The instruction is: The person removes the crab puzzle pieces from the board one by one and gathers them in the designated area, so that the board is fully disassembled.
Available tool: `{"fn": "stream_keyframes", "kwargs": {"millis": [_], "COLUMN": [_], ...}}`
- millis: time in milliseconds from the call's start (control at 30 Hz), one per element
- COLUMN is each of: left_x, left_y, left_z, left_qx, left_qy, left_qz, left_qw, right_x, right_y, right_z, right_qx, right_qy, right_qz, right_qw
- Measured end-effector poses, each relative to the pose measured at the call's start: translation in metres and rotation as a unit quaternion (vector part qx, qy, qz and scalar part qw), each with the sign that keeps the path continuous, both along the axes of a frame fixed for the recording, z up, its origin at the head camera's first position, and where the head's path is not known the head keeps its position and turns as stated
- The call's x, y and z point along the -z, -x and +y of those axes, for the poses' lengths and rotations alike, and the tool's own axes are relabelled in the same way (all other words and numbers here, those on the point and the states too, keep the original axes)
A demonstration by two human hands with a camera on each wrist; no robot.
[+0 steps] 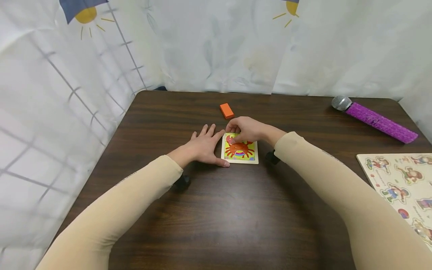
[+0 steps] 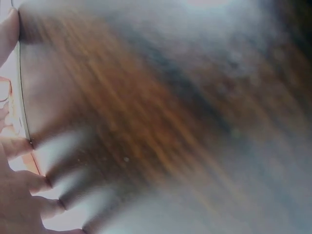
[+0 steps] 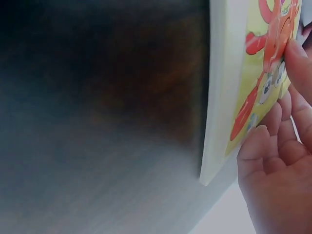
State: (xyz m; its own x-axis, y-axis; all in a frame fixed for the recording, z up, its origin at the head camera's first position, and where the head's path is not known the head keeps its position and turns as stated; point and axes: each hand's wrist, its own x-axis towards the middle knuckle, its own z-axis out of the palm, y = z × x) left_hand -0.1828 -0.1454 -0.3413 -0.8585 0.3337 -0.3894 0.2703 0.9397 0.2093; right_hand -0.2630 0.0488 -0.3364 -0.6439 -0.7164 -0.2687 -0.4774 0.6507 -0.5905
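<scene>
A small square crab puzzle (image 1: pixel 241 162), with a pale frame and a red crab on yellow, lies flat on the dark wooden table. My left hand (image 1: pixel 204 149) rests at its left side, fingers spread and thumb by the lower left corner. At the upper edge, my right hand (image 1: pixel 250 129) grips the puzzle, its thumb on the crab picture and its other fingers curled at the far edge. The right wrist view shows that thumb on the crab beside its eyes, with the pale frame (image 3: pixel 222 92) nearer the camera. Fingers (image 2: pixel 34 181) touch the table in the left wrist view.
An orange block (image 1: pixel 227 111) lies just beyond the puzzle. A purple microphone (image 1: pixel 381 122) is at the back right. The large wooden board with monkey pictures (image 1: pixel 381 180) sits at the right edge. White printed curtains (image 1: pixel 216 48) hang behind the table.
</scene>
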Motion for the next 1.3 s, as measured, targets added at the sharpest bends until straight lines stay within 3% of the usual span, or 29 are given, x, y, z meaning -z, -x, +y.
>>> {"fn": "stream_keyframes", "kwargs": {"millis": [167, 400, 500, 567, 700, 800, 1000, 1300], "left_x": [-0.003, 0.003, 0.003, 0.002, -0.003, -0.005, -0.002, -0.004], "left_y": [0.002, 0.004, -0.005, -0.015, -0.037, -0.046, -0.044, -0.041], "left_z": [0.002, 0.015, 0.016, 0.015, 0.008, 0.004, 0.003, 0.004], "left_qx": [-0.018, -0.054, -0.034, -0.002, 0.070, 0.104, 0.128, 0.120], "left_qy": [-0.012, -0.030, -0.019, -0.009, 0.019, 0.036, 0.049, 0.048], "left_qz": [0.000, 0.062, 0.073, 0.071, 0.040, 0.022, 0.036, 0.023], "left_qw": [0.9998, 0.9961, 0.9965, 0.9974, 0.9965, 0.9937, 0.9899, 0.9913], "right_x": [0.000, 0.002, 0.002, 0.001, 0.001, 0.001, 0.000, -0.001], "right_y": [-0.001, -0.004, -0.005, -0.005, -0.004, -0.003, -0.004, -0.006], "right_z": [-0.001, -0.001, 0.000, 0.000, 0.001, 0.003, 0.002, 0.001], "right_qx": [0.003, 0.012, 0.011, 0.010, 0.007, 0.007, 0.012, 0.013], "right_qy": [0.007, 0.001, 0.000, -0.001, 0.000, 0.002, 0.001, 0.004], "right_qz": [0.002, 0.000, 0.001, 0.002, 0.006, 0.007, 0.005, 0.001], "right_qw": [1.0000, 0.9999, 0.9999, 0.9999, 1.0000, 0.9999, 0.9999, 0.9999]}}
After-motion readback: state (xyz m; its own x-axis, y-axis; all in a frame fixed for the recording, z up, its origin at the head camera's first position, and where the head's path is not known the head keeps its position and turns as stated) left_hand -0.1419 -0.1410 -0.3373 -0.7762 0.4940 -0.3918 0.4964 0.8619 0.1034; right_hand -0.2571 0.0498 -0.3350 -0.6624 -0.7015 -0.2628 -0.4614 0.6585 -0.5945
